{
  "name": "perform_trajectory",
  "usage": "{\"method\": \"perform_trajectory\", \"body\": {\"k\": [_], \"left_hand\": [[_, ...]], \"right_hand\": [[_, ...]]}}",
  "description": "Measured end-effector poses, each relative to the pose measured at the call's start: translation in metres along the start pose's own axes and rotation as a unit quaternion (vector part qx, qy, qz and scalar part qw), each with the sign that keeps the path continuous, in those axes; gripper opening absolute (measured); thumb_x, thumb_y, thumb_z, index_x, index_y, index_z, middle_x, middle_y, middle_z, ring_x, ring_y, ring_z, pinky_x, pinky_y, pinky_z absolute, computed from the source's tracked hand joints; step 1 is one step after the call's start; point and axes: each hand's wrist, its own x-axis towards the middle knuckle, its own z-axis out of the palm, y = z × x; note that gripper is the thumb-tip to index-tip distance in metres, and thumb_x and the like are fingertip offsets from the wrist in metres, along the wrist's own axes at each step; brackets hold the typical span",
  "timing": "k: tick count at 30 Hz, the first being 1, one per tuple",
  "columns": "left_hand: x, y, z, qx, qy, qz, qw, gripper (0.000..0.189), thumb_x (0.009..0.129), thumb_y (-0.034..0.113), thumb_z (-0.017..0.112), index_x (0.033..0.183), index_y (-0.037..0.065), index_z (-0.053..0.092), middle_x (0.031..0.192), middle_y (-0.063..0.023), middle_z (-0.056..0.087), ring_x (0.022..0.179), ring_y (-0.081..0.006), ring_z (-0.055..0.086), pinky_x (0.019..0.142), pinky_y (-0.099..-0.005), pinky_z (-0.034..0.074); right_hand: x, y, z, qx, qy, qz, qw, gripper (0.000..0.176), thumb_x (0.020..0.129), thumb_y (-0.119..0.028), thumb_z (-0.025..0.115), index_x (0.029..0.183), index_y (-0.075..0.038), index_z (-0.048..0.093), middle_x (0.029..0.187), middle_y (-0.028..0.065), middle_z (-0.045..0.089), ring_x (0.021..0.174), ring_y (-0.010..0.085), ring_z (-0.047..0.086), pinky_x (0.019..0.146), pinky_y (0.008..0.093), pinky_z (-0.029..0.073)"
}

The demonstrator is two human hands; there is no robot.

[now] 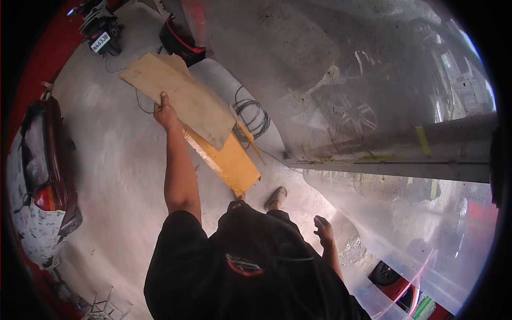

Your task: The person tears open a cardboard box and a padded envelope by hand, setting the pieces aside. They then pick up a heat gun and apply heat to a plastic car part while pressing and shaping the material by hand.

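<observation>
My left hand (166, 113) is closed on the near edge of a large tan cardboard sheet (184, 96), its thumb lying on top. Below that sheet extends an orange-yellow cardboard panel (234, 162) with shiny clear tape along one edge. Low at my other side, my right hand (324, 232) has its fingers curled, with a small greyish thing at the fingertips that I cannot make out. Beside the cardboard lies a coil of dark cable (256, 120) on the floor, partly covered by the cardboard's edge.
Clear plastic sheeting (298, 58) drapes over a vehicle at right, along a grey body panel (384, 149) with yellow tape bits. A black-red part (181, 45) and a motorbike (101, 32) are ahead. At left lies a dark red car part (61, 154). A metal stand (106, 306) is lower left.
</observation>
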Motion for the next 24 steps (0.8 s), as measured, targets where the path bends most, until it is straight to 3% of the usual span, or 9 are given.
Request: {"method": "perform_trajectory", "body": {"k": [5, 7, 9, 11, 12, 14, 17, 20, 24], "left_hand": [[0.043, -0.030, -0.019, 0.017, 0.047, -0.058, 0.997, 0.042, 0.093, 0.031, 0.064, 0.109, -0.007, 0.064, 0.104, -0.0163, 0.069, 0.086, -0.0228, 0.067, 0.074, -0.0339, 0.054], [0.059, -0.042, -0.018, 0.099, 0.025, -0.095, 0.990, 0.050, 0.092, 0.036, 0.063, 0.117, -0.007, 0.061, 0.110, -0.0212, 0.067, 0.096, -0.0285, 0.066, 0.082, -0.0360, 0.053], [0.078, -0.101, -0.007, 0.203, -0.150, -0.002, 0.968, 0.059, 0.090, 0.043, 0.063, 0.123, -0.005, 0.057, 0.116, -0.0242, 0.064, 0.110, -0.0329, 0.062, 0.093, -0.0385, 0.048], [0.037, -0.058, 0.021, 0.353, -0.430, -0.043, 0.830, 0.063, 0.086, 0.051, 0.064, 0.125, 0.002, 0.057, 0.122, -0.0208, 0.062, 0.117, -0.0332, 0.058, 0.097, -0.0390, 0.044], [0.036, -0.097, 0.042, 0.420, -0.553, -0.024, 0.719, 0.062, 0.083, 0.054, 0.065, 0.120, 0.004, 0.063, 0.120, -0.0201, 0.064, 0.115, -0.0340, 0.059, 0.096, -0.0387, 0.045], [-0.028, -0.118, 0.071, 0.383, -0.619, 0.076, 0.682, 0.059, 0.083, 0.049, 0.069, 0.118, 0.002, 0.065, 0.114, -0.0206, 0.066, 0.109, -0.0326, 0.063, 0.093, -0.0368, 0.048], [-0.143, -0.089, 0.076, 0.334, -0.709, 0.055, 0.619, 0.053, 0.083, 0.045, 0.067, 0.120, 0.008, 0.065, 0.117, -0.0179, 0.066, 0.109, -0.0328, 0.063, 0.095, -0.0397, 0.048], [-0.249, -0.127, 0.037, 0.308, -0.822, 0.053, 0.477, 0.053, 0.081, 0.045, 0.068, 0.120, 0.009, 0.065, 0.116, -0.0175, 0.066, 0.111, -0.0339, 0.061, 0.096, -0.0415, 0.047], [-0.285, -0.126, -0.031, 0.353, -0.892, 0.025, 0.280, 0.053, 0.081, 0.045, 0.067, 0.121, 0.011, 0.065, 0.121, -0.0157, 0.064, 0.115, -0.0343, 0.059, 0.097, -0.0427, 0.046]], "right_hand": [[0.025, -0.039, 0.025, -0.026, -0.003, -0.075, 0.997, 0.060, 0.088, -0.044, 0.063, 0.131, -0.003, 0.055, 0.117, 0.0122, 0.061, 0.110, 0.0259, 0.058, 0.078, 0.0417, 0.054], [0.028, -0.044, 0.031, -0.026, -0.005, -0.059, 0.998, 0.061, 0.089, -0.043, 0.063, 0.133, -0.003, 0.054, 0.124, 0.0145, 0.059, 0.112, 0.0273, 0.058, 0.080, 0.0423, 0.054], [0.026, -0.039, 0.041, -0.022, -0.010, -0.038, 0.999, 0.060, 0.090, -0.044, 0.063, 0.133, -0.003, 0.053, 0.122, 0.0139, 0.060, 0.110, 0.0267, 0.058, 0.080, 0.0424, 0.054], [0.013, -0.024, 0.050, -0.037, -0.012, -0.002, 0.999, 0.059, 0.090, -0.043, 0.063, 0.133, -0.004, 0.054, 0.116, 0.0124, 0.060, 0.105, 0.0253, 0.059, 0.079, 0.0422, 0.054], [0.008, -0.019, 0.052, -0.045, -0.006, 0.024, 0.999, 0.058, 0.089, -0.043, 0.063, 0.132, -0.004, 0.054, 0.110, 0.0109, 0.061, 0.100, 0.0238, 0.059, 0.077, 0.0420, 0.055], [0.004, 0.011, 0.049, -0.045, 0.000, 0.073, 0.996, 0.058, 0.089, -0.043, 0.064, 0.131, -0.004, 0.054, 0.102, 0.0090, 0.059, 0.092, 0.0215, 0.057, 0.073, 0.0437, 0.055], [-0.020, 0.043, 0.044, -0.027, 0.028, 0.121, 0.992, 0.058, 0.089, -0.042, 0.064, 0.132, -0.004, 0.053, 0.107, 0.0116, 0.059, 0.095, 0.0246, 0.057, 0.075, 0.0470, 0.055], [-0.035, 0.071, 0.033, -0.014, 0.044, 0.134, 0.990, 0.058, 0.091, -0.040, 0.062, 0.134, -0.003, 0.052, 0.118, 0.0157, 0.058, 0.103, 0.0297, 0.058, 0.077, 0.0497, 0.055], [-0.053, 0.083, 0.032, -0.003, 0.075, 0.141, 0.987, 0.057, 0.091, -0.040, 0.061, 0.133, -0.003, 0.052, 0.119, 0.0164, 0.057, 0.105, 0.0308, 0.057, 0.077, 0.0489, 0.055]]}}
